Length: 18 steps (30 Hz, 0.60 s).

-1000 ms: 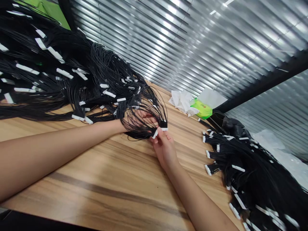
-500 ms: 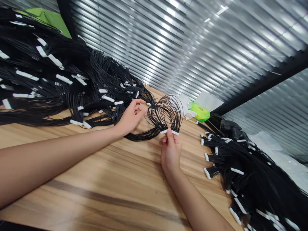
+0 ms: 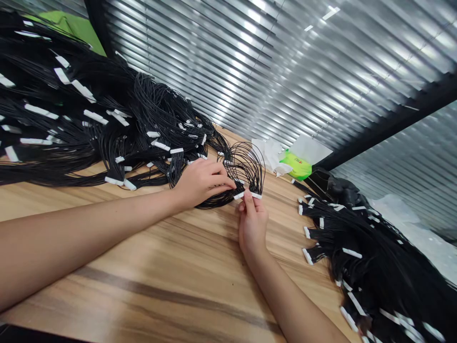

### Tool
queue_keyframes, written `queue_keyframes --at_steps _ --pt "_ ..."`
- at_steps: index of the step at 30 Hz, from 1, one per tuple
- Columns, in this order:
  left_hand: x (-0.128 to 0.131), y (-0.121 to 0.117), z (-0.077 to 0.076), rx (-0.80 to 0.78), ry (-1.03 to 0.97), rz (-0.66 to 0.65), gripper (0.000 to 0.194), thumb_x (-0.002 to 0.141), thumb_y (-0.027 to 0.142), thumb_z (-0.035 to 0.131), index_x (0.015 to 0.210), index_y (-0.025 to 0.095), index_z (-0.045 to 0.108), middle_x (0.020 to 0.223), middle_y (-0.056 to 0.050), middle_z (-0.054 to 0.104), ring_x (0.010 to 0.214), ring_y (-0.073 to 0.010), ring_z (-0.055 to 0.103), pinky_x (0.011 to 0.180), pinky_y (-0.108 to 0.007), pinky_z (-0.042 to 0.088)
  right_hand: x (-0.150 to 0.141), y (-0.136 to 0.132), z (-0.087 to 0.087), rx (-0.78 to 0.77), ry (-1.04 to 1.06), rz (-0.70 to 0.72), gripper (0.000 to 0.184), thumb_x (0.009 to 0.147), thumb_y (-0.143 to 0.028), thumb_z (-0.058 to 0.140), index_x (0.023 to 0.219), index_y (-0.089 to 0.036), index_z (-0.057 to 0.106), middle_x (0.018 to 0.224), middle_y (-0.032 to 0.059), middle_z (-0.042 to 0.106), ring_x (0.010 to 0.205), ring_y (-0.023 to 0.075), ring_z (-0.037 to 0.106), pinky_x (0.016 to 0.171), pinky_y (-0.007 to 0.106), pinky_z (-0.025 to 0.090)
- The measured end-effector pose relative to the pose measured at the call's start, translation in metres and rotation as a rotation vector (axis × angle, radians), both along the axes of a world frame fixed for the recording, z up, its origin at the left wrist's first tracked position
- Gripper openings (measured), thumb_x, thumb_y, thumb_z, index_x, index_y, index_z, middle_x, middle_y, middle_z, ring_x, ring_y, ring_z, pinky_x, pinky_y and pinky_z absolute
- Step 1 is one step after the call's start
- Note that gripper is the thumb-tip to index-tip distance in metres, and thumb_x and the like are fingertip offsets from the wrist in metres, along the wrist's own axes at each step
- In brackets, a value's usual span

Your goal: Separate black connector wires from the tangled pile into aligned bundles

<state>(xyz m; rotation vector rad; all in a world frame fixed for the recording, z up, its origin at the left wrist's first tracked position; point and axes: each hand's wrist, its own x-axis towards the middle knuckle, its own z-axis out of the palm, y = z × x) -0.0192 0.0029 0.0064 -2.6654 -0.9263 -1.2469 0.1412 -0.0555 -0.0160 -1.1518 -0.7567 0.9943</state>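
Observation:
My right hand (image 3: 254, 224) pinches a long white connector (image 3: 256, 196) between thumb and fingers. Black wires (image 3: 250, 159) come out of this connector and loop up and over behind it. My left hand (image 3: 205, 181) is at the connector's left end, its fingers drawn together at the wires there; the exact spot it grips is partly hidden. Below and behind the left hand, more of the wire bundle (image 3: 214, 202) lies on the wooden table (image 3: 171, 276).
A large heap of black wire harnesses (image 3: 71, 95) with white connectors covers the left back. Another harness pile (image 3: 378, 257) lies on the right. A green-yellow packet (image 3: 298, 165) and white tissue (image 3: 267, 152) rest at the back edge, before a corrugated metal wall (image 3: 228, 62).
My left hand has moved right and slightly down, from the wire loop's left side to the held connector's left end. My right hand keeps its hold, shifted slightly left.

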Motion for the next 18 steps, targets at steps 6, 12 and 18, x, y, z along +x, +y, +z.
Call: queue_keyframes --at_steps 6,12,18 --pt "0.005 -0.002 0.003 0.081 0.176 0.016 0.022 0.096 0.031 0.046 0.092 0.021 0.065 0.088 -0.001 0.068 0.082 -0.0163 0.056 0.075 -0.031 0.032 0.000 -0.002 0.000 -0.055 -0.036 0.017 0.032 0.071 -0.049 0.070 0.077 -0.018 0.062 0.052 -0.0082 0.044 0.046 0.0080 0.033 0.045 0.024 0.023" --pt "0.010 -0.002 0.003 0.144 0.279 0.069 0.021 0.095 0.030 0.046 0.087 0.016 0.059 0.087 -0.005 0.063 0.080 -0.0195 0.054 0.073 -0.033 0.030 -0.001 -0.001 0.000 -0.040 0.004 0.005 0.032 0.070 -0.048 0.072 0.073 -0.018 0.060 0.052 -0.0080 0.045 0.048 0.0082 0.034 0.047 0.024 0.025" --pt "-0.003 -0.005 0.007 0.115 0.206 -0.122 0.031 0.089 0.047 0.052 0.072 0.022 0.059 0.081 0.000 0.066 0.087 -0.0188 0.056 0.089 -0.038 0.026 0.002 0.001 0.007 0.041 0.226 0.008 0.033 0.068 -0.040 0.077 0.065 -0.020 0.051 0.054 -0.0091 0.042 0.051 0.0076 0.036 0.052 0.022 0.033"
